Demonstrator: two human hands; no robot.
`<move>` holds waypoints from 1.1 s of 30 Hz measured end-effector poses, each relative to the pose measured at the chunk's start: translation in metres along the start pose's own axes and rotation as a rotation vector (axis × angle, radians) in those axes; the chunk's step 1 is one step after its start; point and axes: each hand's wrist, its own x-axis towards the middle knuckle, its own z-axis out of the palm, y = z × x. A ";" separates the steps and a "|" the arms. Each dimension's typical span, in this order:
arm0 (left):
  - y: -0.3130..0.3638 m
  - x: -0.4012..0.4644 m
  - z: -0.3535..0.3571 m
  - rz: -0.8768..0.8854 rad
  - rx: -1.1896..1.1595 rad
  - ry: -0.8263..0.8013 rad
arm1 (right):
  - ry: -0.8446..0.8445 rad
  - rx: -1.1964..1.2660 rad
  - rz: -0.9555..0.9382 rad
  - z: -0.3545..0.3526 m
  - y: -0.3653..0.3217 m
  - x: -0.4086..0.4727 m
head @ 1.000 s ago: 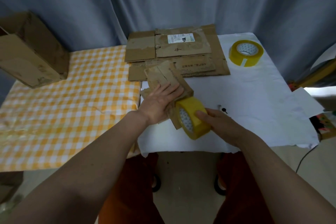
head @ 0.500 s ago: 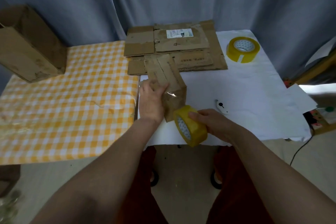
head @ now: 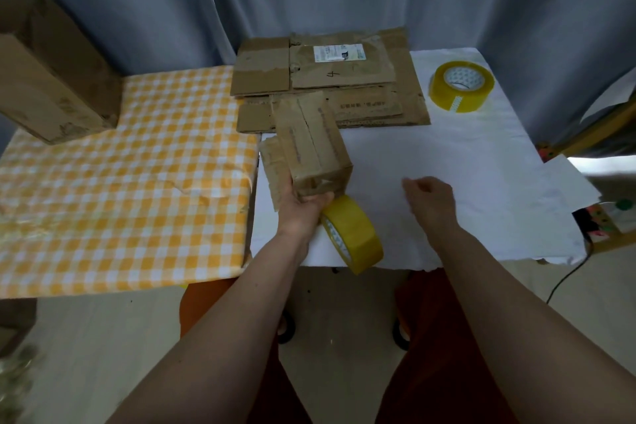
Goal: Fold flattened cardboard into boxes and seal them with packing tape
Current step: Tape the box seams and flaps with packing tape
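A small folded cardboard box (head: 311, 144) lies on the white table (head: 464, 162), with its near end lifted. My left hand (head: 303, 206) grips that near end from below. A yellow tape roll (head: 354, 234) stands on its edge at the table's front, right against my left hand and the box. My right hand (head: 430, 200) hovers over the white table to the right of the roll, fingers curled. The small cutter that lay at that spot is hidden under it. A stack of flattened cardboard (head: 330, 79) lies at the back.
A second tape roll (head: 461, 86) sits at the back right of the white table. An assembled brown box (head: 51, 76) stands at the far left on the yellow checked cloth (head: 120, 182). Papers and a cable lie off the table's right edge.
My right hand let go of the yellow roll and moved right to where the cutter lay. My left hand slid from the box's top to its near end.
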 end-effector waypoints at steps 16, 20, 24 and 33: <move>-0.006 0.014 -0.011 -0.050 -0.066 -0.190 | 0.018 -0.060 -0.624 0.006 -0.003 -0.010; -0.007 0.013 -0.014 -0.072 -0.060 -0.231 | -0.179 -0.210 -0.825 0.019 -0.023 -0.039; -0.006 0.013 -0.017 -0.063 -0.009 -0.234 | -0.181 -0.417 -0.911 0.027 -0.031 -0.046; 0.002 0.018 -0.019 -0.048 0.056 -0.246 | -0.190 -0.308 -0.889 0.036 -0.039 -0.038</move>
